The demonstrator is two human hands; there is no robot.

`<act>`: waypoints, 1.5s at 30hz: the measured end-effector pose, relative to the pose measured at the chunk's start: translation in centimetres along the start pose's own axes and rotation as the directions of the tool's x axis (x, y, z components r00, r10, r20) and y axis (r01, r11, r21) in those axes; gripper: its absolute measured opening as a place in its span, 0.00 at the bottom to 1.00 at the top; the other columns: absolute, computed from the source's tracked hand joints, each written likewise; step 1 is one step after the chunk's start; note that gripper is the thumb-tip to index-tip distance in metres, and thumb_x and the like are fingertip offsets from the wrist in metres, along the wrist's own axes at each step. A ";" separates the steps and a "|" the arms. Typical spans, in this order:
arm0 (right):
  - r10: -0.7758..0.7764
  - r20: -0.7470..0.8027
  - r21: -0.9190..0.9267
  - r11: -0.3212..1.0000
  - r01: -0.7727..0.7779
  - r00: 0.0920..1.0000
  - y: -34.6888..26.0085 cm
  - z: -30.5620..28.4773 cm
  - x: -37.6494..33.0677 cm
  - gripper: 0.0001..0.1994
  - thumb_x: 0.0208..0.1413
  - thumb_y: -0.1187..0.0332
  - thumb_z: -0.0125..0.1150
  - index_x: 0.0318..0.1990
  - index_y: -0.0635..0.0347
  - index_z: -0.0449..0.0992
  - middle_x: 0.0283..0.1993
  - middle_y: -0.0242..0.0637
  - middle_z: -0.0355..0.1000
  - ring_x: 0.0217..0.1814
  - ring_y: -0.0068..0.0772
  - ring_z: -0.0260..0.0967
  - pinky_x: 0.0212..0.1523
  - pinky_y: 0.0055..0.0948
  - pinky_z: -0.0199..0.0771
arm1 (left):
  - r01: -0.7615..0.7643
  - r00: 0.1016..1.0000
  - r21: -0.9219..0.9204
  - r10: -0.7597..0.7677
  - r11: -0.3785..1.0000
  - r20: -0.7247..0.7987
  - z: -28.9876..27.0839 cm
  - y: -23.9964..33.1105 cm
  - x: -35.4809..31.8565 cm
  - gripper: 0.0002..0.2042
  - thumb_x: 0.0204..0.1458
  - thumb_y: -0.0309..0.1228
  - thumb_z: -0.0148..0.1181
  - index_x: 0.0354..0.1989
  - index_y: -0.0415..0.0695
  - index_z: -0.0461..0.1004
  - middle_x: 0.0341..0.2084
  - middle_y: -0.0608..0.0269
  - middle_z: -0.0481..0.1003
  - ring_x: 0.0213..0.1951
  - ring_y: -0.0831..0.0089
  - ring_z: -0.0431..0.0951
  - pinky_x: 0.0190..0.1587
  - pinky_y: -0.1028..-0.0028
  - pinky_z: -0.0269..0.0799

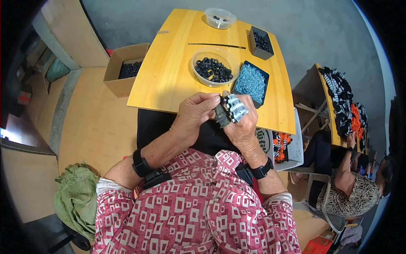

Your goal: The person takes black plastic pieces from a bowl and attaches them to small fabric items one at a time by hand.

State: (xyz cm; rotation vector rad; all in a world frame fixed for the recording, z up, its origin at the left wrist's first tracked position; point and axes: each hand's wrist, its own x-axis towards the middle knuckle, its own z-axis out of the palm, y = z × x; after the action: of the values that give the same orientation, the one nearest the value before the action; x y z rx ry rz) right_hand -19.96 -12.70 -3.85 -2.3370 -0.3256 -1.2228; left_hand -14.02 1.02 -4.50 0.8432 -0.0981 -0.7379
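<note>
Both hands meet just over the table's near edge, in front of my chest. My right hand (242, 122) is closed round a small black-and-white striped knitted piece (237, 108). Beside it, a dark grey-green knitted bit (221, 117) shows between the hands; whether the two are joined I cannot tell. With thumb and forefinger pinched together, my left hand (192, 112) touches the left side of this work. What its fingertips hold is too small to make out. Just beyond the hands are a clear round bowl (194, 67) of black beads and a dark tray (267, 91) of bluish clear beads.
On the yellow table (165, 84) also lie a thin dark stick (216, 45), a dark box (262, 53) of beads and a clear bowl (220, 23). A carton (115, 84) stands left. A white bin (298, 144) holds orange-black knits. Another person (351, 190) sits right.
</note>
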 end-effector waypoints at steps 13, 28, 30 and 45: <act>0.019 0.098 0.043 0.999 -0.023 0.995 -0.1 -1.2 -0.3 0.14 0.37 0.74 0.68 0.35 0.65 0.76 0.31 0.39 0.70 0.31 0.42 0.69 0.30 0.35 0.69 | -0.013 0.977 0.457 -0.086 0.889 0.194 -0.7 2.7 0.7 0.11 0.50 0.32 0.64 0.39 0.39 0.77 0.34 0.68 0.77 0.38 0.82 0.73 0.44 0.81 0.67; 0.026 0.167 -0.029 0.999 -0.022 0.986 0.3 -1.7 0.4 0.16 0.39 0.72 0.69 0.39 0.64 0.74 0.32 0.42 0.70 0.35 0.47 0.69 0.35 0.38 0.70 | -0.086 0.985 0.347 0.027 0.934 0.172 -0.2 1.3 0.3 0.09 0.50 0.30 0.64 0.36 0.37 0.78 0.31 0.66 0.77 0.35 0.81 0.75 0.43 0.80 0.70; 0.041 0.169 -0.042 0.999 -0.034 0.985 0.6 -1.8 0.4 0.15 0.38 0.71 0.69 0.36 0.64 0.75 0.32 0.40 0.71 0.34 0.45 0.70 0.34 0.37 0.71 | -0.106 0.985 0.358 0.048 0.928 0.166 0.3 1.5 0.4 0.09 0.50 0.28 0.63 0.36 0.36 0.78 0.31 0.65 0.77 0.36 0.81 0.75 0.42 0.80 0.71; -0.092 0.091 -0.002 0.996 0.092 0.992 0.6 -3.0 0.5 0.15 0.34 0.70 0.72 0.33 0.64 0.76 0.32 0.39 0.73 0.32 0.40 0.72 0.33 0.34 0.71 | -0.087 0.975 0.411 -0.007 0.908 0.221 1.3 1.6 -0.4 0.09 0.51 0.27 0.61 0.38 0.37 0.78 0.31 0.66 0.78 0.35 0.82 0.75 0.41 0.81 0.70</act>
State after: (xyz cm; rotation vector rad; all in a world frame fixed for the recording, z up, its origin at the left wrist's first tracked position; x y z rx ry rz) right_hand -21.54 -14.74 -2.15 -2.4114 -0.4658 -1.1635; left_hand -13.88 1.09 -2.46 1.1629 -0.4843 -0.7812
